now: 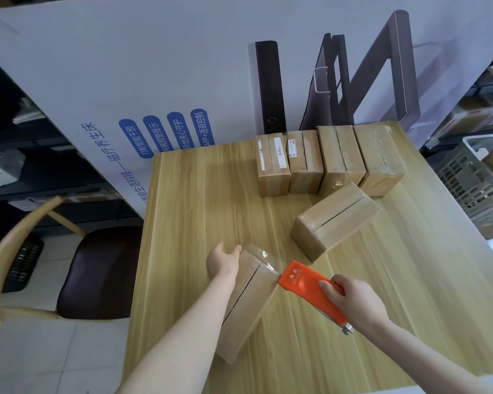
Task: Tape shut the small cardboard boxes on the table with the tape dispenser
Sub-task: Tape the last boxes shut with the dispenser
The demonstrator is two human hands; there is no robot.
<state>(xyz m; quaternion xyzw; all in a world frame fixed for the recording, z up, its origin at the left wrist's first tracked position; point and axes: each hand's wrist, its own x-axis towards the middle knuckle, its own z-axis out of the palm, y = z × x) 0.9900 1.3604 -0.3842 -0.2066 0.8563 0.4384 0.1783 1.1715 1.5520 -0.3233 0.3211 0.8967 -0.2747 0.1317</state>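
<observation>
A small cardboard box (249, 305) lies near the front of the wooden table (199, 200), its flap seam facing up. My left hand (222, 261) holds its far left end, fingers curled over the edge. My right hand (355, 298) grips the orange tape dispenser (308, 285), whose blade end touches the box's far right corner, where clear tape shines. Another box (335, 220) lies askew in the middle of the table. Behind it stands a row of several boxes (329, 159) along the far edge.
A large printed white board (154, 81) stands behind the table. A wooden chair with a dark seat (97, 274) is at the left. A grey plastic crate (478, 177) sits to the right, with shelves beyond.
</observation>
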